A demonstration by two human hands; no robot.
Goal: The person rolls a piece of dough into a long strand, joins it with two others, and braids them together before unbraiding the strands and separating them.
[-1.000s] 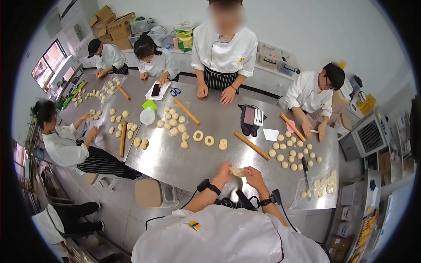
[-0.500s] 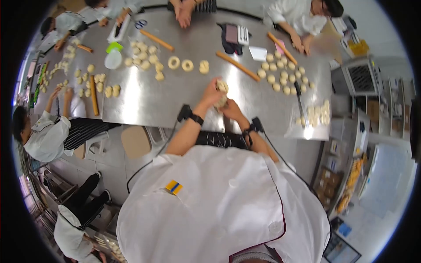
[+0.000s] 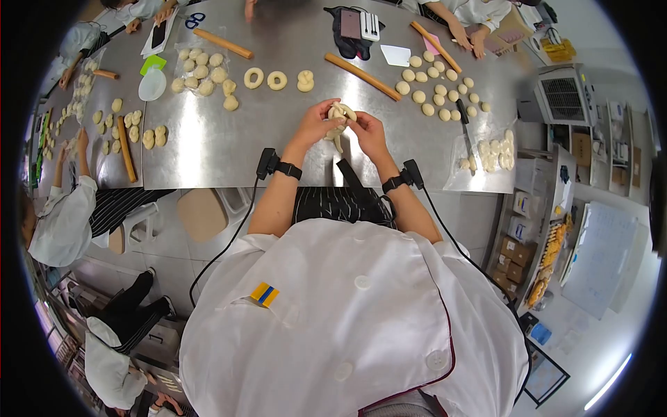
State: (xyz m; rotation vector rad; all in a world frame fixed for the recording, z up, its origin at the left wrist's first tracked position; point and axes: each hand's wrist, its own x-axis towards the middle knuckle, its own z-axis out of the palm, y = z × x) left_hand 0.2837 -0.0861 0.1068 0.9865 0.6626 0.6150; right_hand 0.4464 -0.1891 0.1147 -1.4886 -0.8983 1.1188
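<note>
Between my two hands, a looped piece of pale dough (image 3: 340,112) is held up over the metal table (image 3: 229,139), with one end hanging down. My left hand (image 3: 317,124) grips it from the left, fingers closed on it. On its right side my right hand (image 3: 368,131) pinches the same dough. Beyond my hands lie two dough rings (image 3: 254,78) and a knotted dough piece (image 3: 305,80). A rolling pin (image 3: 363,76) rests farther forward, slightly right.
Several dough balls (image 3: 440,90) lie at the right, near a knife (image 3: 464,125) and bagged dough (image 3: 495,154). More dough balls (image 3: 201,71) and another rolling pin (image 3: 223,43) are at the left. Other people work around the table edges.
The view has shifted, so the table items appear higher and farther left. My hands have risen off the near edge, and the dough between them now shows as an open loop with a hanging end.
</note>
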